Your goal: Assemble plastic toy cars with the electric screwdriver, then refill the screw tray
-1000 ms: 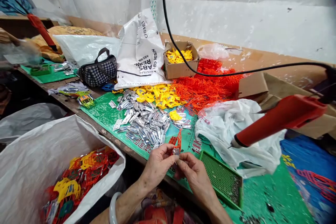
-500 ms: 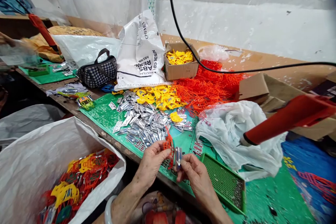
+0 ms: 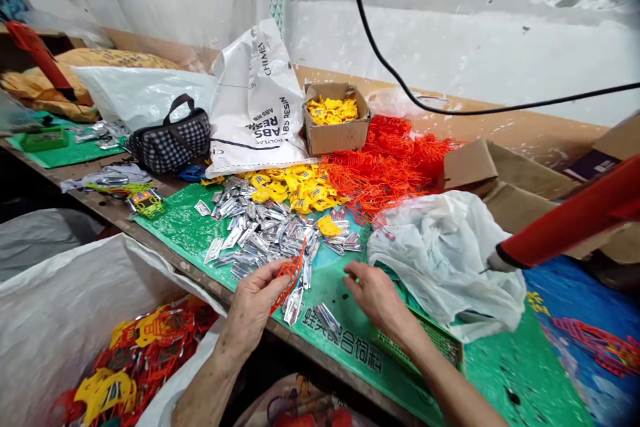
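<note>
A white sack at eight o'clock is holding red-and-yellow pieces, the left hand clamping an orange frame at seven, the right hand hovering, grip apart, near a green basket at five, a cardboard box at twelve holding yellow parts.

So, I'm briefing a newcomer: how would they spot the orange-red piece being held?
Find the big green sheet in the foreground, then the heap of silver pieces on it. On the heap's near side, the left hand has the thin orange-red piece in its grip. Unlike the tangled orange-red pile farther back, this one is held.
</note>
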### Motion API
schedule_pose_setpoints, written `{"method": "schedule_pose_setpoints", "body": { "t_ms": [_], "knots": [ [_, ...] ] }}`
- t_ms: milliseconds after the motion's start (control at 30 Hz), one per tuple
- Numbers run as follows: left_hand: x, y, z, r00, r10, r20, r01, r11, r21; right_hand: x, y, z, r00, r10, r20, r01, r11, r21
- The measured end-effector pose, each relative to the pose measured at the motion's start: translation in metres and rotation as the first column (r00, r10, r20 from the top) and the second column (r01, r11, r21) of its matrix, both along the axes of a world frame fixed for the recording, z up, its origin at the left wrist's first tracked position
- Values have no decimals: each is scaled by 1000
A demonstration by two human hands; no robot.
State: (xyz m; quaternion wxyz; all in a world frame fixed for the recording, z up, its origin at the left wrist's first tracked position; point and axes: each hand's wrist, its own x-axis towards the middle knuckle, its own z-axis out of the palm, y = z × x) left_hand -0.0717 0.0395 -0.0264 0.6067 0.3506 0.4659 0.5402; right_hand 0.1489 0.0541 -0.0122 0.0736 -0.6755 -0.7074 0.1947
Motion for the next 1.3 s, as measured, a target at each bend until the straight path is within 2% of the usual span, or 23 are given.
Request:
{"method": "schedule_pose_setpoints", "body": {
  "t_ms": [167, 300, 533, 633, 767, 867, 1133, 1300],
  "knots": [
    [6, -1, 3, 994, -49, 97, 52, 998, -31, -3, 52, -17, 996, -76, 42, 76, 997, 4],
    [8, -3, 4, 989, -39, 145, 50, 996, -77, -11, 67, -29, 997, -72, 20, 72, 997, 17],
    [5, 2, 1, 991, -20, 133, 35, 993, -110, 17, 57, -33, 976, 138, -168, -144, 989, -23],
    [9, 4, 3, 990, -21, 136, 37, 992, -118, 26, 49, -32, 961, 164, -225, -169, 986, -5],
    [13, 4, 3, 992, -61, 114, 75, 989, -125, 30, 39, -34, 966, 70, -250, -58, 997, 53],
    [14, 3, 2, 992, -79, 100, 90, 989, -116, 28, 32, -35, 970, -17, -241, 26, 999, 34],
    [18, 3, 9, 983, -93, 158, 119, 980, -160, 7, 35, -32, 984, -50, -171, 41, 998, -56],
    [17, 3, 9, 962, -131, 238, 170, 974, -151, 4, 42, -30, 970, -92, -227, 59, 988, -145]
  ]
}}
